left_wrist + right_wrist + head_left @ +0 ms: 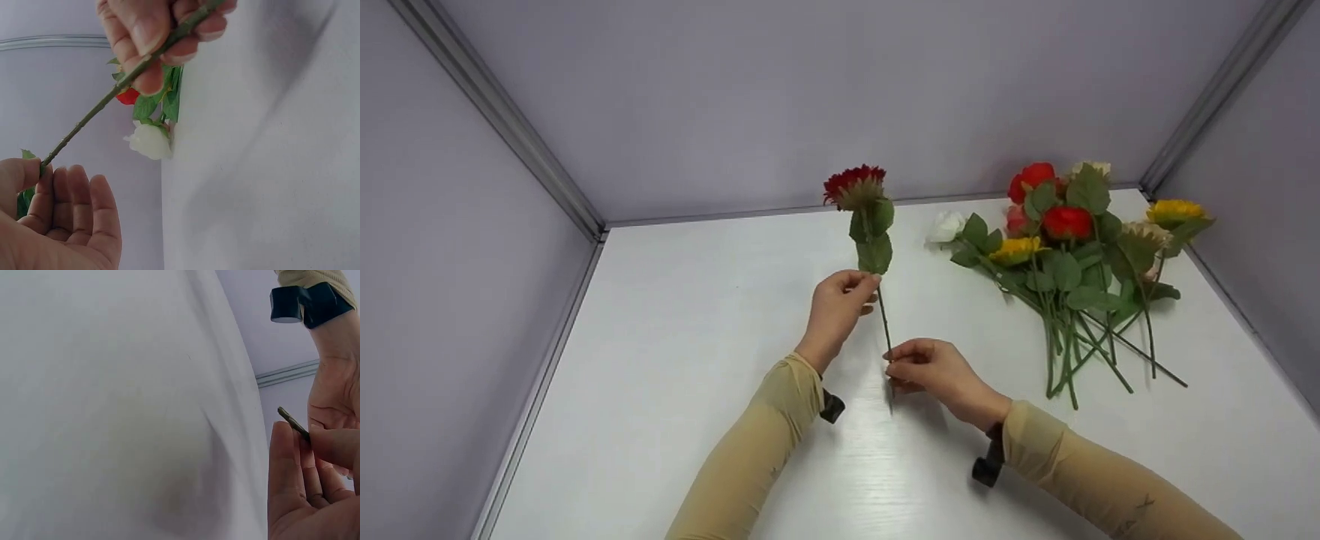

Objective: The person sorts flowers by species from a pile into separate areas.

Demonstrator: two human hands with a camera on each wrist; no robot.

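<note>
A dark red flower [855, 187] with green leaves is held upright over the white table, its bloom away from the person. Just below the leaves, my left hand [842, 304] pinches the stem between thumb and forefinger. Lower down, my right hand [934, 373] pinches the same stem near its cut end. The left wrist view has the bare stem [95, 109] running between the left hand [73, 219] and the right fingers. In the right wrist view the stem's tip [292, 422] pokes out past the right thumb and fingers.
A loose pile of flowers lies on the table's right side, with red blooms [1067, 223], yellow ones [1176, 211] and a white rose [947, 226] at its left. Pale walls [840, 97] enclose the table [697, 322] at back and sides.
</note>
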